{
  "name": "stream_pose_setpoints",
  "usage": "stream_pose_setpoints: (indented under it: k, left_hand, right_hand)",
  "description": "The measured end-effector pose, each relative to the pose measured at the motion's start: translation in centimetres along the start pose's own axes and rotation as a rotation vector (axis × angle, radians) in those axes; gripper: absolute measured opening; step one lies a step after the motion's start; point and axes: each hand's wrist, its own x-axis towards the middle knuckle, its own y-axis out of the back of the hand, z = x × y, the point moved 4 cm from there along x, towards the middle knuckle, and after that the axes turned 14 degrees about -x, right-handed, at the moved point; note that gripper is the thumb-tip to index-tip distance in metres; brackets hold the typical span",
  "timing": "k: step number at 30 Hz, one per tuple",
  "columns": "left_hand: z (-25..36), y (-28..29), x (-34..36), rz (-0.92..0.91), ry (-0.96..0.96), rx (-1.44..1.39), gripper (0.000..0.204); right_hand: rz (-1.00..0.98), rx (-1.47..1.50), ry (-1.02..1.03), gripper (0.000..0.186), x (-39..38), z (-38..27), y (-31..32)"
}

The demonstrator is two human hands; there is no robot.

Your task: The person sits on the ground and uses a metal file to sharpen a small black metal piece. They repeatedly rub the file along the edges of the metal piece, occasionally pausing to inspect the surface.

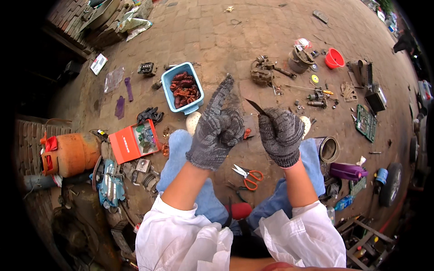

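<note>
My left hand (pixel 219 128), in a grey knit glove, points its index finger away from me. Its other fingers are bent, and nothing shows in them. Closed in a matching glove, my right hand (pixel 281 133) grips a thin dark pointed blade (pixel 256 107), whose tip slants toward the left hand. Whatever part lies inside the fist is hidden. On the ground between the hands is a small orange-red piece (pixel 247 133). Orange-handled scissors (pixel 251 179) lie between my knees, beside dark-handled pliers (pixel 238 193). Ahead and left, a blue basin (pixel 199 92) holds reddish-brown coiled pieces.
Left stand an open red box (pixel 123 145) of small parts and an orange gas cylinder (pixel 74 154). On the right are greasy machine parts (pixel 262 74), a red bucket (pixel 334 58), a green tool case (pixel 365 123), a purple case (pixel 347 171) and a wheel (pixel 391 184).
</note>
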Motion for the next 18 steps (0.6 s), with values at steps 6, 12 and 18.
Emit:
stream_pose_setpoints:
  k: [6,12,18]
  left_hand:
    - [0.4,0.5,0.1,0.013,-0.031,0.012,0.074]
    - [0.1,0.4,0.3,0.225,-0.043,0.169,0.07]
    - [-0.3,1.6,0.0,0.018,0.1,0.134,0.069]
  right_hand:
    - [0.104,0.061,0.0,0.006,0.3,0.0,1.6]
    - [-0.161,-0.087,0.249,0.02,-0.6,-1.3,-1.4]
    - [-0.14,-0.129,0.161,0.013,0.3,0.6,-1.9]
